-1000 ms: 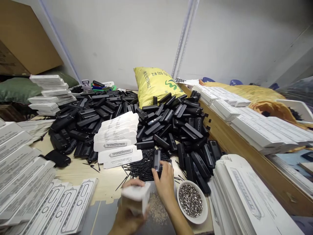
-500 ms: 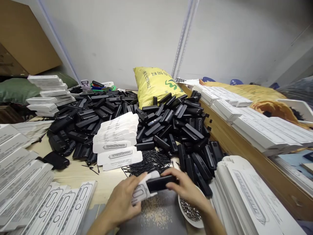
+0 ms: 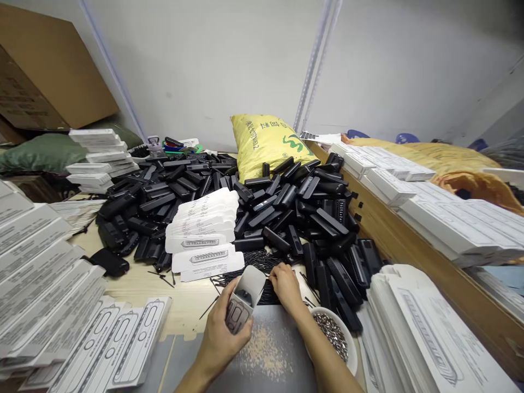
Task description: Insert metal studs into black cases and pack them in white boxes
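Observation:
My left hand [image 3: 221,338] is wrapped round a small white printed carton [image 3: 238,316], tilted up with its end flap standing open. Inside the carton's mouth shows the end of a black plastic piece [image 3: 244,296]. Over a heap of thin black sticks [image 3: 264,261] is my right hand [image 3: 286,286], its fingertips pinched together among them; what they hold, if anything, is too small to make out. Just behind both hands lies a fanned row of flat white cartons [image 3: 208,256]. A white bowl [image 3: 353,357] of small metal pieces [image 3: 331,332] stands beside my right forearm.
A large pile of black plastic pieces [image 3: 282,213] spreads behind, below a yellow sack [image 3: 266,142]. Packed white boxes [image 3: 139,344] stand at the left; flat cartons [image 3: 434,327] stack at the right. Tan crumbs [image 3: 266,355] dot a grey mat [image 3: 301,338]. A wooden ledge [image 3: 409,240] runs along the right.
The black piece has gone into the carton, and my right hand has let go of it and moved to the black sticks. My left hand has tipped the carton more upright.

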Available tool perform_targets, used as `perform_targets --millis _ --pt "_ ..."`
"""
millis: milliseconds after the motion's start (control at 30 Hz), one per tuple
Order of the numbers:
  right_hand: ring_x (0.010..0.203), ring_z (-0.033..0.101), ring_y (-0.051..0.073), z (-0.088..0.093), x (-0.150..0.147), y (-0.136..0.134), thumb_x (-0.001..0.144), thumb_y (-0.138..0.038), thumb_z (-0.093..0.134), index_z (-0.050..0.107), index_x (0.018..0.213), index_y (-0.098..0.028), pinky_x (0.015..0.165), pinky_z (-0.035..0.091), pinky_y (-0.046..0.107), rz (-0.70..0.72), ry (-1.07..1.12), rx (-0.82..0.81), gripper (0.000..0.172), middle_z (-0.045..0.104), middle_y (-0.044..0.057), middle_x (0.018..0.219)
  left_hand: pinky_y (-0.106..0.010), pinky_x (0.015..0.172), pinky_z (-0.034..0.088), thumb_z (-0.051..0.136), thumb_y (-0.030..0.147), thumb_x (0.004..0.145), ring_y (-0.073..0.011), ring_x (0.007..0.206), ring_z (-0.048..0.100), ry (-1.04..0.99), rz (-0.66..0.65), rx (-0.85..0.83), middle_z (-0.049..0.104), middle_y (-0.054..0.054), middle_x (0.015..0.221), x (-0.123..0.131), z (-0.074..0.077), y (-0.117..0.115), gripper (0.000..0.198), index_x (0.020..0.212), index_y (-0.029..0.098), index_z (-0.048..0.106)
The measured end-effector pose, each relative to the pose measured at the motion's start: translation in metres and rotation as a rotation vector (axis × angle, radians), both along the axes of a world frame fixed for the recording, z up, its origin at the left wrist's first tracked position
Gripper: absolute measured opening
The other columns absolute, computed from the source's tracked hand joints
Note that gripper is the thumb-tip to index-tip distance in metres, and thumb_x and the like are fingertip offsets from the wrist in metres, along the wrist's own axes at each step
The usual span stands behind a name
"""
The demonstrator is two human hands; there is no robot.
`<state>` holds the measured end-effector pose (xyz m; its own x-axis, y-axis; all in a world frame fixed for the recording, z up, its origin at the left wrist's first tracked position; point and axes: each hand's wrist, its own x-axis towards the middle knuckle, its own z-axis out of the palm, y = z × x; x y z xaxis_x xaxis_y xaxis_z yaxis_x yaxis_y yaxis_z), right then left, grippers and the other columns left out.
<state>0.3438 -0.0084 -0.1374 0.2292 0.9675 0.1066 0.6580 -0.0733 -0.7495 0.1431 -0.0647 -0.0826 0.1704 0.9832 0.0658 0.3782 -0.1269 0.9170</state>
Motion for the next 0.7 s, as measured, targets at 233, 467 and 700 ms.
perform_targets --millis 233,467,700 --pt "0.068 0.057 0.019 0.059 0.021 -0.047 0.088 -0.030 0.050 0.061 0.079 -0.024 0.064 0.043 0.030 0.104 0.174 0.178 0.016 0.061 0.003 0.073 -0.047 0.109 0.034 0.059 0.018 0.070 -0.0291 0.124 0.049 0.163 -0.054 0.064 0.055 -0.006 0.132 0.007 0.000 0.013 0.068 0.136 0.028 0.047" --pt "0.100 0.057 0.023 0.090 -0.023 -0.070 0.090 -0.022 0.048 0.064 0.105 -0.028 0.088 0.046 0.037 0.223 0.169 0.319 0.023 0.062 0.008 0.108 -0.044 0.114 0.027 0.057 0.016 0.073 -0.0271 0.134 0.038 0.042 -0.141 0.025 0.044 -0.007 0.144 0.021 -0.009 -0.002 0.074 0.143 0.026 0.035" --pt "0.079 0.060 0.019 0.057 -0.044 -0.067 0.087 -0.040 0.055 0.056 0.102 -0.022 0.072 0.050 0.029 0.027 0.690 0.115 0.023 0.063 0.003 0.087 -0.044 0.110 0.033 0.058 0.019 0.075 -0.0265 0.124 0.049 -0.059 -0.142 0.013 0.054 -0.009 0.129 0.023 -0.022 -0.011 0.049 0.123 0.024 0.048"
